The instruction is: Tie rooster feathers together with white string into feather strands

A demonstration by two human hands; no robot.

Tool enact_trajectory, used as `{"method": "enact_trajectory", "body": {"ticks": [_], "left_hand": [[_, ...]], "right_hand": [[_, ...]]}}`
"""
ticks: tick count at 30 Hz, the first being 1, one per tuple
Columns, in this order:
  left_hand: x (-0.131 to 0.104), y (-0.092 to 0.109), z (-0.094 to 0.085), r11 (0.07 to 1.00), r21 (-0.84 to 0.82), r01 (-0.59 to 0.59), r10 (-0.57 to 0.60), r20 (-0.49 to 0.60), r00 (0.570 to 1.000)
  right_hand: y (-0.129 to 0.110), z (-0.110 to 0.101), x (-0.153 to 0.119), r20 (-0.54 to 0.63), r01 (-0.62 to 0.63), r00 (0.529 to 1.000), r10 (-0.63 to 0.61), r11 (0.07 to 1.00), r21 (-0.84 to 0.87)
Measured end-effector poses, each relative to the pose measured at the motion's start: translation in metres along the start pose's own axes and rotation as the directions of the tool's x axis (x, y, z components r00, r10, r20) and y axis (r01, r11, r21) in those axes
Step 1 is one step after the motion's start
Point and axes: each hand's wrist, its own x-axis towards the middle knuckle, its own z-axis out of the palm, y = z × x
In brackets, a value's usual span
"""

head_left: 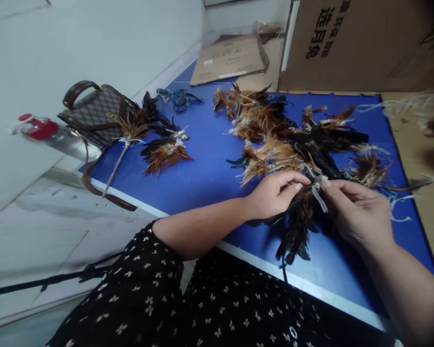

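"At the table's [206, 159] near edge, head view: how far along is the bundle [296, 236]?"

"Partly bound, I'd judge. Your left hand [277, 195] pinches it beside the binding [317, 180]; your right hand [361, 212] grips the binding itself, thumb against fingers. One pale strip [319, 198] hangs loose, so that end seems unfinished."

"And the rest?"

"Feathers [267, 120] lie heaped beyond your hands; how many are tied, you can't tell. Two bunches [166, 156] near the bag [97, 111] look bound."

"Containers?"

"That bag looks shut, its contents hidden. The bottle [72, 144] beside it seems to hold clear liquid. The box [365, 48] shows only its outside."
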Motion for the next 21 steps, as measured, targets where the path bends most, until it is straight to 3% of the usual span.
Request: {"method": "enact_trajectory", "body": {"ticks": [2, 5, 9, 12, 17, 21], "left_hand": [[0.002, 0.001, -0.006, 0.975, 0.15, -0.162, 0.165, -0.006, 0.986], [0.005, 0.0, -0.012, 0.903, 0.258, -0.342, 0.326, 0.103, 0.94], [0.008, -0.003, -0.018, 0.853, 0.274, -0.444, 0.385, 0.244, 0.89], [0.01, -0.004, -0.021, 0.846, 0.271, -0.458, 0.387, 0.279, 0.879], [0.014, -0.007, -0.018, 0.841, 0.125, -0.527, 0.509, 0.151, 0.848], [0.012, -0.006, -0.009, 0.872, 0.011, -0.489, 0.49, -0.004, 0.872]], "right_hand": [[0.001, 0.0, 0.001, 0.022, -0.023, 0.999, 0.023, 1.0, 0.02], [0.002, 0.002, 0.002, 0.057, -0.007, 0.998, 0.004, 0.998, 0.057], [0.004, 0.002, 0.003, 0.084, -0.013, 0.996, 0.008, 0.998, 0.063], [0.003, 0.0, 0.002, 0.152, -0.055, 0.987, 0.043, 0.996, 0.072], [0.002, 0.002, -0.002, 0.21, -0.084, 0.976, 0.062, 0.991, 0.1], [-0.002, 0.008, -0.005, 0.255, -0.158, 0.962, 0.103, 0.966, 0.205]]}}
